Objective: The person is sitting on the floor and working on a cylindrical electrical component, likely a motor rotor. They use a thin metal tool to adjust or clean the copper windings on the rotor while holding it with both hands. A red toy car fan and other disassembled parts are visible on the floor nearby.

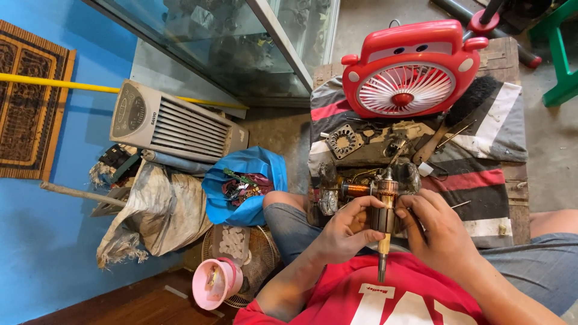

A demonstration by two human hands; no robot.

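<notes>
I hold a motor armature (383,207) upright over my lap: a dark laminated core with a copper end and a steel shaft pointing down toward my red shirt. My left hand (346,229) grips its left side, and my right hand (436,232) wraps its right side. Just beyond it, on a striped cloth (494,180) over a wooden bench, lie a metal motor housing part (344,142), a copper coil (356,190) and other small metal pieces. A brush with black bristles (457,114) lies across the cloth.
A red toy-car-shaped fan (410,69) stands at the bench's far end. To the left are a white air cooler (171,123), a blue bag of parts (244,183), a grey sack (159,207), a pink cup (217,283) and a glass cabinet (241,42).
</notes>
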